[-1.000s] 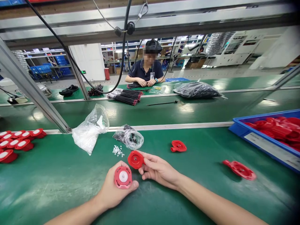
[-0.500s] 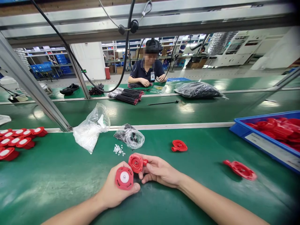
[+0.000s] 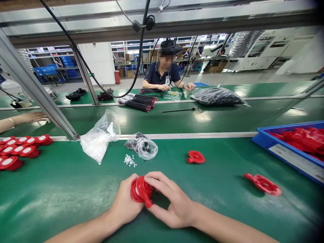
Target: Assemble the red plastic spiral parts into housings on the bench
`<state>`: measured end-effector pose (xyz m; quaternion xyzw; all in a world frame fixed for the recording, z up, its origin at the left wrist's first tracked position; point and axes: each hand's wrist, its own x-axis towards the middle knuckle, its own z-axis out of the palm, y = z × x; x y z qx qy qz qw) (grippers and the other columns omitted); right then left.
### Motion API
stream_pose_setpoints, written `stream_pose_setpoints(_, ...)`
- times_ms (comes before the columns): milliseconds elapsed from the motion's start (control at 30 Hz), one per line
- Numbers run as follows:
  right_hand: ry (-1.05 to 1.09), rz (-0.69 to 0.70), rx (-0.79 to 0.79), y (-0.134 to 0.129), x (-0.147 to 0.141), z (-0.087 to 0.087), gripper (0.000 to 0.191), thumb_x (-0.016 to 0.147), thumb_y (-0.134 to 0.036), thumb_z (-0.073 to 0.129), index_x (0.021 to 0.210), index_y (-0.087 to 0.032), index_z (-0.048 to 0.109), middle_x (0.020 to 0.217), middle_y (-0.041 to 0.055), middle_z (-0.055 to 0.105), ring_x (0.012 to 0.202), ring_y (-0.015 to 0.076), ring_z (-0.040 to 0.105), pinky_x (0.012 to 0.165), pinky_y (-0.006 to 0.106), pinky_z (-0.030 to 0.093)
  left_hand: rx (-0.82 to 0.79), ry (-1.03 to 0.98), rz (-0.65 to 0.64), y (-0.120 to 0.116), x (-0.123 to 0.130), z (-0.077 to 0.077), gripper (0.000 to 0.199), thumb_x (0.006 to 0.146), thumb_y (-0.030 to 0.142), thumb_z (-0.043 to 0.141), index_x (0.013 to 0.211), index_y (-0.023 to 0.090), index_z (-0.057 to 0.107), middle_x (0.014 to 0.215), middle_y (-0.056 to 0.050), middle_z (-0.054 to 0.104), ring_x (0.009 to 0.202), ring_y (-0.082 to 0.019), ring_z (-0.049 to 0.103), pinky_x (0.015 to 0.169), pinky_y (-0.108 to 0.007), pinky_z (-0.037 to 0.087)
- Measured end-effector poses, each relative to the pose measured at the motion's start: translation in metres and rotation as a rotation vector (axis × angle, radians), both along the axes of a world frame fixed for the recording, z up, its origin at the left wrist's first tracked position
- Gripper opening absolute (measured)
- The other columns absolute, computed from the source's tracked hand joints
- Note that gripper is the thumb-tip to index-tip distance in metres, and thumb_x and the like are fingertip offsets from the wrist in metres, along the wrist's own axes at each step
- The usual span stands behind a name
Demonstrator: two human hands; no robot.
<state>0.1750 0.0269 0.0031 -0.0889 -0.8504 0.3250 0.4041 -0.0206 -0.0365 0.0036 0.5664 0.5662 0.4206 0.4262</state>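
My left hand [image 3: 126, 199] is closed round a red plastic housing [image 3: 134, 191] with a white disc in its face, now mostly covered. Against that face my right hand [image 3: 172, 199] holds a red cover with a side spout [image 3: 144, 189], fingertips at its top and thumb by the spout. Whether the two parts sit fully together I cannot tell. Beyond my hands lies a small pile of white plastic bits [image 3: 130, 160]. Two more red spouted covers rest on the green bench, one ahead to the right [image 3: 195, 157] and another farther right [image 3: 264, 184].
Red housings with white discs [image 3: 29, 152] stand in rows at left. Clear bags hold white bits [image 3: 97, 143] and dark parts [image 3: 141, 146]. A blue bin [image 3: 291, 157] of red parts stands right. A co-worker [image 3: 165, 72] sits opposite; another person's hand [image 3: 32, 117] reaches in at left.
My right hand has turned the spouted cover over and brought it onto the face of the housing in my left hand. Another person's hand has appeared at left.
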Motion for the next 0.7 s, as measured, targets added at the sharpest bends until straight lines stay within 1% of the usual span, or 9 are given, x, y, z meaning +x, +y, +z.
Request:
stream_pose_setpoints(67,0.005,-0.025,0.086,-0.0028,-0.0025,-0.0014,0.07,0.089,-0.019,0.069,0.154,-0.017,0.042,0.137,0.0174,0.056,0.121,0.0272,0.061,0.099,0.039,0.055,0.007,0.018,0.006,0.0002,0.0002,-0.0007,0.025,0.067,0.004,0.061,0.075,0.022,0.045,0.066,0.009,0.051,0.063,-0.01,0.039,0.058,-0.024,0.032)
stream_pose_setpoints(133,-0.015,-0.041,0.123,-0.0032,-0.0041,-0.0033,0.067,0.091,-0.022,0.069,0.152,-0.015,0.044,0.137,0.0185,0.058,0.123,0.0282,0.061,0.101,0.04,0.055,0.017,0.033,0.007,0.0003,0.0,-0.0018,0.025,0.067,0.003,0.059,0.075,0.022,0.045,0.066,0.009,0.049,0.063,-0.01,0.038,0.058,-0.024,0.032)
stream_pose_setpoints(233,-0.032,-0.052,0.157,-0.002,-0.0055,-0.006,0.064,0.095,-0.026,0.069,0.152,-0.014,0.044,0.137,0.0199,0.059,0.123,0.0287,0.062,0.099,0.04,0.057,0.021,0.035,0.003,-0.0002,-0.0001,-0.005,0.025,0.07,0.004,0.06,0.075,0.022,0.044,0.066,0.009,0.048,0.063,-0.01,0.036,0.058,-0.025,0.03)
stream_pose_setpoints(400,-0.069,-0.088,0.172,-0.0017,-0.0065,-0.007,0.064,0.097,-0.033,0.069,0.154,-0.017,0.043,0.135,0.0199,0.06,0.12,0.0291,0.063,0.094,0.041,0.059,0.012,0.024,-0.008,-0.002,0.0001,-0.0093,0.026,0.071,0.006,0.065,0.077,0.021,0.045,0.068,0.008,0.048,0.064,-0.01,0.036,0.058,-0.025,0.029)
stream_pose_setpoints(467,-0.089,-0.104,0.198,-0.0022,-0.006,-0.0059,0.064,0.098,-0.035,0.069,0.154,-0.018,0.044,0.134,0.0202,0.06,0.117,0.0297,0.064,0.092,0.041,0.059,0.012,0.032,-0.015,-0.0018,-0.0002,-0.0088,0.026,0.072,0.007,0.066,0.077,0.022,0.045,0.069,0.008,0.049,0.065,-0.01,0.037,0.058,-0.025,0.03)
stream_pose_setpoints(600,-0.126,-0.125,0.312,-0.0026,-0.0046,-0.0056,0.061,0.101,-0.04,0.064,0.153,-0.016,0.044,0.131,0.0212,0.062,0.11,0.0301,0.066,0.087,0.043,0.059,0.017,0.041,-0.021,0.0005,-0.0008,-0.0056,0.027,0.075,0.009,0.069,0.075,0.021,0.045,0.067,0.008,0.05,0.064,-0.01,0.037,0.058,-0.025,0.031)
stream_pose_setpoints(700,-0.182,-0.128,0.395,-0.0008,-0.0053,-0.0095,0.067,0.104,-0.048,0.059,0.156,-0.011,0.039,0.134,0.0241,0.061,0.115,0.0328,0.065,0.09,0.045,0.058,-0.003,-0.019,-0.026,0.0013,0.0003,-0.0014,0.026,0.076,0.012,0.074,0.078,0.02,0.049,0.071,0.007,0.054,0.066,-0.011,0.041,0.06,-0.024,0.037)
